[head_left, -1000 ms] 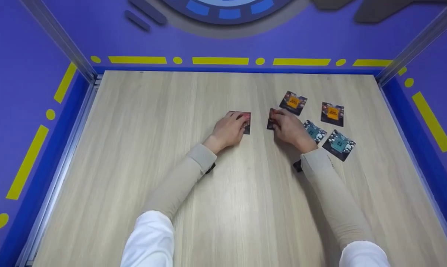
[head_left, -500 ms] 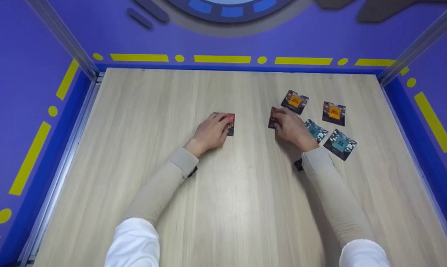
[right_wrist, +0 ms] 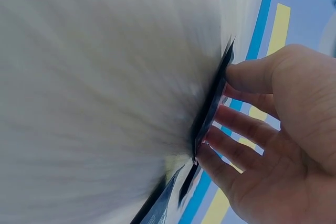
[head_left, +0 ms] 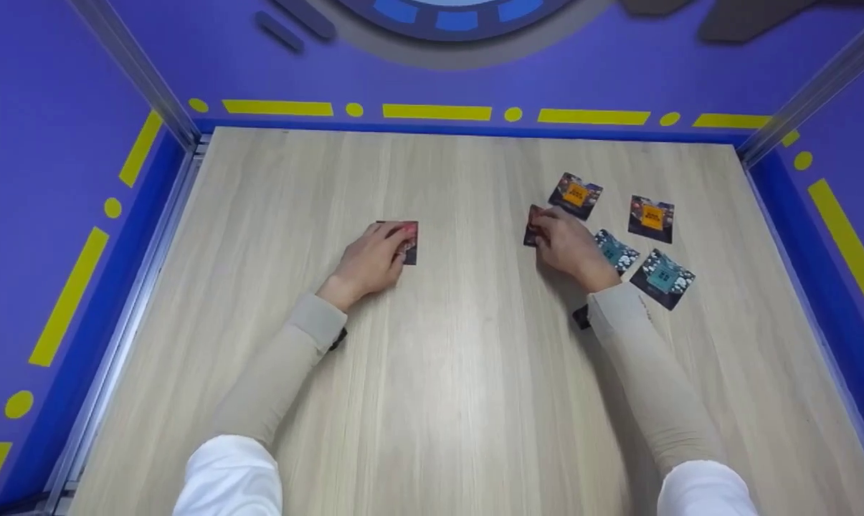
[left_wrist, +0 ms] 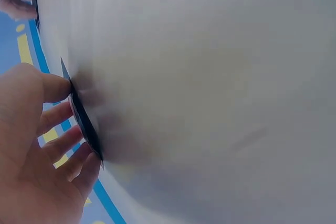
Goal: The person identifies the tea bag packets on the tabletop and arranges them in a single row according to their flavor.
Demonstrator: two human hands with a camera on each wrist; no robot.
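In the head view my left hand (head_left: 368, 264) holds a small flat dark packet with a red label (head_left: 411, 252), left of the table's middle. The left wrist view shows thumb and fingertips on that packet's face; its corner tips up slightly. Further right, my right hand (head_left: 573, 248) holds a second flat dark packet with a reddish label (head_left: 530, 235), mostly covered by the fingers. In the right wrist view the thumb and fingertips touch this packet (right_wrist: 212, 103). A teal-labelled packet (head_left: 613, 251) lies partly behind the right hand.
Two orange-labelled packets (head_left: 576, 195) lie beyond and right of the right hand. Another teal-labelled packet (head_left: 663, 279) lies near the right forearm. The wooden table (head_left: 432, 401) meets a blue back wall (head_left: 446, 86) and side walls with metal posts.
My left hand has moved left across the table with its packet, widening the gap between the hands. The right hand and its packet have stayed in about the same place.
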